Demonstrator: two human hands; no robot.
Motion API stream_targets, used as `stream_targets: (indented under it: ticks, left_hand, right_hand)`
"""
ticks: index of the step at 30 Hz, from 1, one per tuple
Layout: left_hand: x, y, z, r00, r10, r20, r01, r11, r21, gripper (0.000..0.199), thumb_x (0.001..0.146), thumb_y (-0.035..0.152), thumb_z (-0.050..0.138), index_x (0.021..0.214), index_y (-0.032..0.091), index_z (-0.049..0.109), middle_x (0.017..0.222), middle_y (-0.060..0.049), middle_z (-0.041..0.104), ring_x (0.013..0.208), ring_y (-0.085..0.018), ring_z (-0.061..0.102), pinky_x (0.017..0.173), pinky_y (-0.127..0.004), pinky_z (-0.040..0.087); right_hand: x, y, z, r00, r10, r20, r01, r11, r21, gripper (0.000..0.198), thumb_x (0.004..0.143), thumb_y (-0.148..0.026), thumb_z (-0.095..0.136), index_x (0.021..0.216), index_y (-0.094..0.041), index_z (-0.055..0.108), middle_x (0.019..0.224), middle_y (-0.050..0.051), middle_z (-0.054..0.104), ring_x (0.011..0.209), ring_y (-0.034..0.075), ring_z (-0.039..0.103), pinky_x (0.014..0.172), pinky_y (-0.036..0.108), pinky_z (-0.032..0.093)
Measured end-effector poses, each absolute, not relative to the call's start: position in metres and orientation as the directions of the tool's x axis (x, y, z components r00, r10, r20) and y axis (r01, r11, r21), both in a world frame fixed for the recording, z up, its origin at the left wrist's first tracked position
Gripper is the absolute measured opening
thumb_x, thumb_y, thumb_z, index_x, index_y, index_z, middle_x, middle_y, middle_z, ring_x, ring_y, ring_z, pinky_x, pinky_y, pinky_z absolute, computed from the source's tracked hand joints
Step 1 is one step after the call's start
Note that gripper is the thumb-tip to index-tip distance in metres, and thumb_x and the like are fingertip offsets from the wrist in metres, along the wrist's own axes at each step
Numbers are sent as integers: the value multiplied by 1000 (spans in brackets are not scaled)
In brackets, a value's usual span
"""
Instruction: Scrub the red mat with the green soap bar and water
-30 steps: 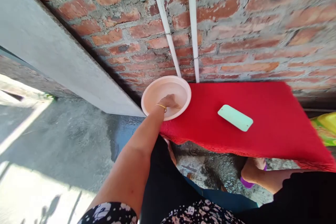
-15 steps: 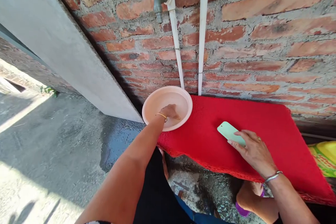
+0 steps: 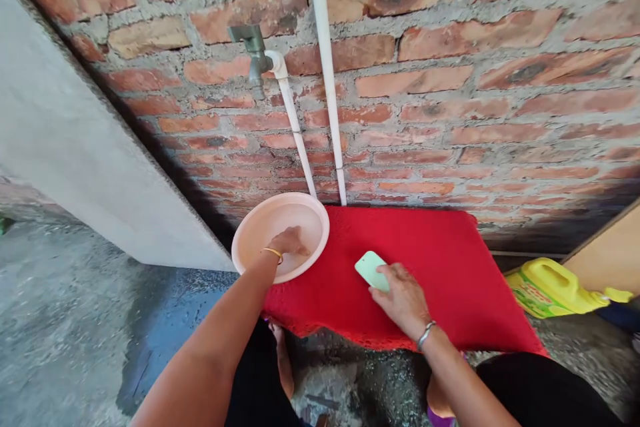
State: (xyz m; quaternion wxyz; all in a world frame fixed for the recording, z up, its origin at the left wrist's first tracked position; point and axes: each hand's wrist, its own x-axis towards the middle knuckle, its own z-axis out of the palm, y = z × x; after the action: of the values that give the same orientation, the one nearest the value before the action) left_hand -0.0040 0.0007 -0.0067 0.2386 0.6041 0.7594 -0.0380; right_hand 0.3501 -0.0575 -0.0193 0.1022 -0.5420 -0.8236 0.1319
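My left hand (image 3: 290, 240) reaches down into a pale pink basin (image 3: 241, 240) at the left end of the bench-like surface. Its fingers look stretched out and loosely cupped, with nothing visible in them. On the red cloth (image 3: 440, 260), my right hand (image 3: 403, 297) grips a mint-green oblong brush (image 3: 371, 269) by its near end. Only the smooth rounded back of the brush shows; its underside lies against the cloth and is hidden. The cloth covers the surface and hangs over its front edge.
A tap (image 3: 255, 60) and white pipes (image 3: 327, 67) run along the brick wall (image 3: 425, 107). A grey slab (image 3: 100, 133) leans at the left. Beyond the cloth's right end lies a yellow jug (image 3: 550, 287). The concrete floor (image 3: 155, 327) has a wet patch.
The view has swung right and up, so the basin, cloth and both hands appear farther left. More of the yellow jug and the tap shows. Both hands keep about their places.
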Motion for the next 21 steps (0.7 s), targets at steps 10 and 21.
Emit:
stream_targets:
  ticks: [10, 21]
  left_hand:
    - [-11, 6, -18, -162, 877, -452, 950, 262, 168, 49, 68, 40, 82, 106, 18, 62, 117, -13, 70, 107, -30, 68, 87, -38, 54]
    - [-9, 4, -16, -153, 884, -442, 935, 274, 226, 50, 61, 44, 78, 100, 19, 58, 114, -12, 70, 108, -33, 68, 82, -37, 54]
  right_hand:
    - [324, -83, -16, -367, 928, -56, 878, 326, -351, 33, 87, -37, 66, 119, -28, 68, 115, 9, 65, 105, 26, 65, 94, 35, 48]
    - [564, -64, -29, 384, 923, 12, 860, -353, -368, 54, 82, -69, 52, 112, -29, 70, 97, 15, 67, 87, 34, 73, 82, 51, 57]
